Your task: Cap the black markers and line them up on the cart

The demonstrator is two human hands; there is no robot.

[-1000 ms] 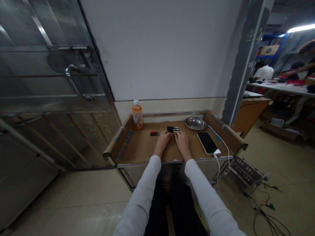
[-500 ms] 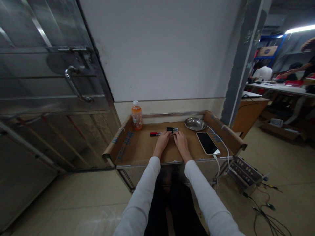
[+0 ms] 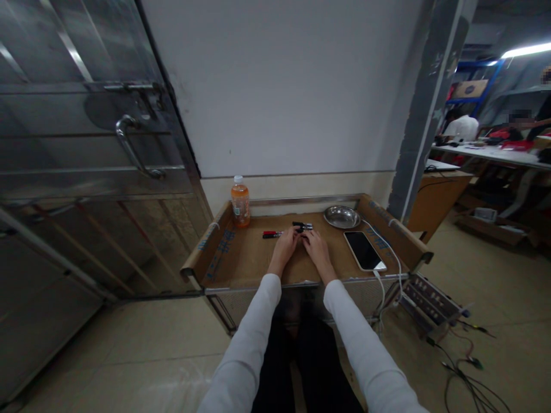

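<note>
My left hand [image 3: 284, 248] and my right hand [image 3: 316, 249] rest close together over a cardboard-lined cart top [image 3: 245, 261], fingertips nearly meeting. The fingers of both are bent and drawn together; whatever is between them is too small and covered to make out. Just beyond the fingertips lie black pens [image 3: 302, 224], partly hidden by the fingers. A red pen [image 3: 268, 233] and a black pen [image 3: 271, 236] lie side by side left of my left hand, their right ends near its fingers.
An orange drink bottle [image 3: 240, 203] stands at the back left. A shiny metal dish [image 3: 341, 217] and a phone [image 3: 364, 251] with a white cable lie on the right. Raised cardboard sides edge the cart. Loose cables [image 3: 462, 373] cover floor at right; people work farther off.
My fingers have shifted very slightly at the pens; both hands stay in nearly the same place. The pens to the left have not visibly moved.
</note>
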